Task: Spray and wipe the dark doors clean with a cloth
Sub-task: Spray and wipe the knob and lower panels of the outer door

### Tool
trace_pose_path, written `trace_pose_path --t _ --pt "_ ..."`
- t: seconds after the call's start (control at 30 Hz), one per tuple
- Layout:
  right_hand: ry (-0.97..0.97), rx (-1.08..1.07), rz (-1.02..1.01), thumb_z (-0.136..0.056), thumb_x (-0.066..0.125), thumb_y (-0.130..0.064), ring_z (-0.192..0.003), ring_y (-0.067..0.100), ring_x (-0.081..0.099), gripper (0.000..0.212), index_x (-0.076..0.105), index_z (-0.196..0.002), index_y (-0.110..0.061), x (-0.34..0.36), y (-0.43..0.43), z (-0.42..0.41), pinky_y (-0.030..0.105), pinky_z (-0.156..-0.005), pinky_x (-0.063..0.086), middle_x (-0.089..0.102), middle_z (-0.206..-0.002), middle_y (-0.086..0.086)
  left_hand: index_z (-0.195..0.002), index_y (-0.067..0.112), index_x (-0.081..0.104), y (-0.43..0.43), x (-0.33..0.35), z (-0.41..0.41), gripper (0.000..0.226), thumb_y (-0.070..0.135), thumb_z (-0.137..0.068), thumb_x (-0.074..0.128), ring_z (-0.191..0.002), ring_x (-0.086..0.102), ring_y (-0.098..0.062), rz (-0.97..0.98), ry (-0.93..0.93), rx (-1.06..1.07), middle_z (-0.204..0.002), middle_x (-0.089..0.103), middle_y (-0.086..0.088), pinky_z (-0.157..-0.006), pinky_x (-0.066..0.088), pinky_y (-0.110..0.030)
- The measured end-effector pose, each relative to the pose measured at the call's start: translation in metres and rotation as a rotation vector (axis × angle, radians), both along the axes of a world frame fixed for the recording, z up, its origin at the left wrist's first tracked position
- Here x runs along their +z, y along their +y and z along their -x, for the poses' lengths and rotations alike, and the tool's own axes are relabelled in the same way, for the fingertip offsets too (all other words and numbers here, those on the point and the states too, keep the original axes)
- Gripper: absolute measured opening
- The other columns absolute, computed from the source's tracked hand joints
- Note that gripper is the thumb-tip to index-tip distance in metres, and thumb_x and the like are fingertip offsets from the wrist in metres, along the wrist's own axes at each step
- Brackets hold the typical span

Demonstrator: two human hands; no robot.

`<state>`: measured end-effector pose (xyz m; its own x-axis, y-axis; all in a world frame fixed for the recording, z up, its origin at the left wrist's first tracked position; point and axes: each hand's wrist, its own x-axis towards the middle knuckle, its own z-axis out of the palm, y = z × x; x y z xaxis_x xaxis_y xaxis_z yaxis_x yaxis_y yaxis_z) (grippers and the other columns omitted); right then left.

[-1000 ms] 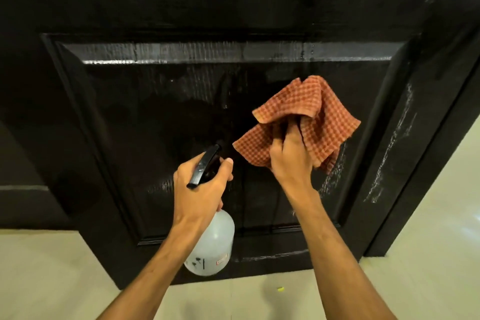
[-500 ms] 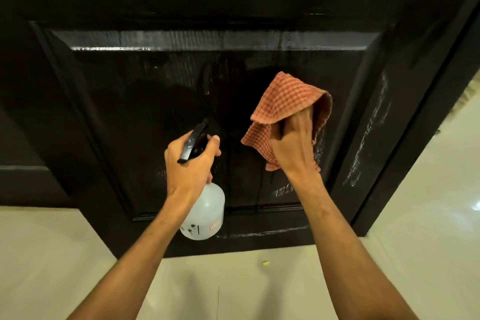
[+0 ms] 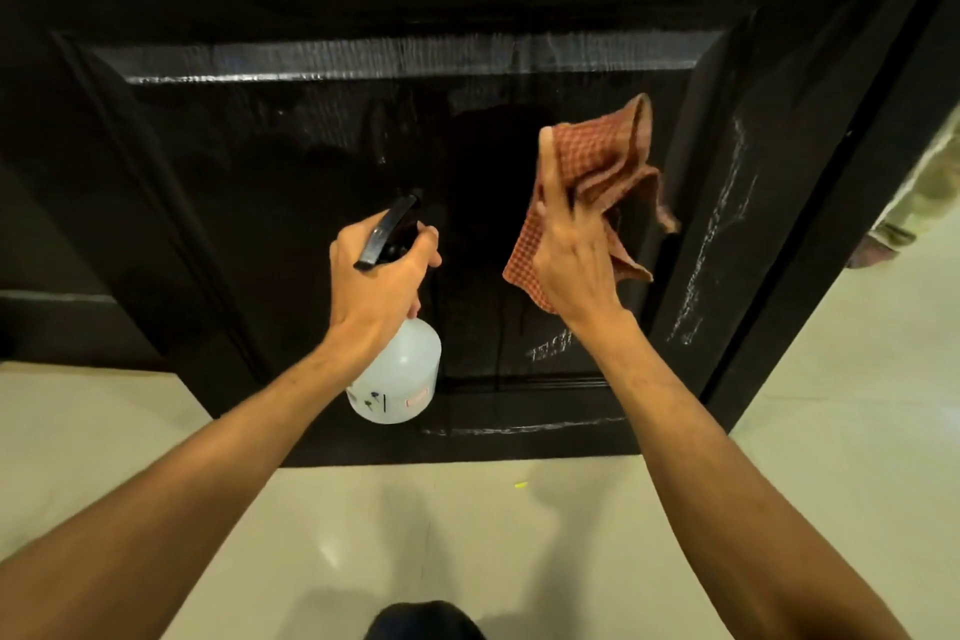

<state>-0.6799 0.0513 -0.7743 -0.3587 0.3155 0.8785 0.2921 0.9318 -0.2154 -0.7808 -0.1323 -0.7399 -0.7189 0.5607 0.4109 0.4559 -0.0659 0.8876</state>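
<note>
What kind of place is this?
Likely indoors in a home or similar building, at a doorway: a dark paneled door, a glossy pale floor, and a household spray bottle.

Crumpled red checked cloth (image 3: 597, 182) against wet dark door (image 3: 291, 203); translucent spray bottle (image 3: 397, 379) upright.

A person's two arms, bare along all that shows. The left forearm (image 3: 218, 452) and right forearm (image 3: 722, 473) are lean, with faint veins. The left hand (image 3: 382, 286) and right hand (image 3: 569, 276) are bare, tendons and knuckles showing.
</note>
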Motion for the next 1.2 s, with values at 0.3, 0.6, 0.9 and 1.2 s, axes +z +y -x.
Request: trace_pose_path --t 0.3,0.6,0.9,1.2 --pt "0.095 -0.055 0.097 -0.095 0.046 -0.004 -0.114 0.029 0.057 0.071 0.017 -0.159 -0.016 -0.003 0.028 0.009 0.04 -0.12 0.019 0.063 -0.121 0.013 -0.091 0.018 0.068 0.022 -0.021 -0.01 0.011 0.014 -0.101 0.067 -0.038 0.052 -0.016 -0.028 -0.021 -0.02 -0.083 0.075 -0.008 -0.042 0.048 -0.03" --pt "0.321 -0.192 0.198 -0.1 0.05 -0.006 -0.125 0.033 0.046 0.062 0.024 -0.155 -0.013 -0.024 0.036 0.002 0.051 -0.118 0.026 0.053 -0.133 0.02 -0.08 0.015 0.067 0.044 -0.032 -0.022 0.021 0.018 -0.101 0.067 -0.04 0.053 -0.011 0.003 -0.1 0.005 -0.077 0.07 -0.016 -0.04 0.044 -0.022" --pt "0.374 -0.165 0.061 -0.097 0.048 -0.006 -0.102 0.039 0.062 0.026 0.063 -0.119 -0.01 0.013 0.025 0.042 0.038 -0.1 0.044 0.068 -0.109 0.023 -0.087 0.012 0.068 0.002 -0.03 0.016 0.016 0.019 -0.101 0.067 -0.04 0.054 -0.011 -0.025 -0.149 0.154 -0.08 0.073 -0.01 -0.041 0.045 -0.022" --pt "0.409 0.282 0.076 -0.093 0.052 0.006 -0.096 0.015 0.059 0.022 0.065 -0.109 0.014 0.04 -0.041 0.12 0.01 -0.093 0.042 0.071 -0.098 0.026 -0.088 0.014 0.07 -0.043 -0.009 0.043 0.014 0.021 -0.1 0.068 -0.044 0.057 -0.01 -0.102 -0.089 0.272 -0.081 0.075 -0.005 -0.043 0.047 -0.022"
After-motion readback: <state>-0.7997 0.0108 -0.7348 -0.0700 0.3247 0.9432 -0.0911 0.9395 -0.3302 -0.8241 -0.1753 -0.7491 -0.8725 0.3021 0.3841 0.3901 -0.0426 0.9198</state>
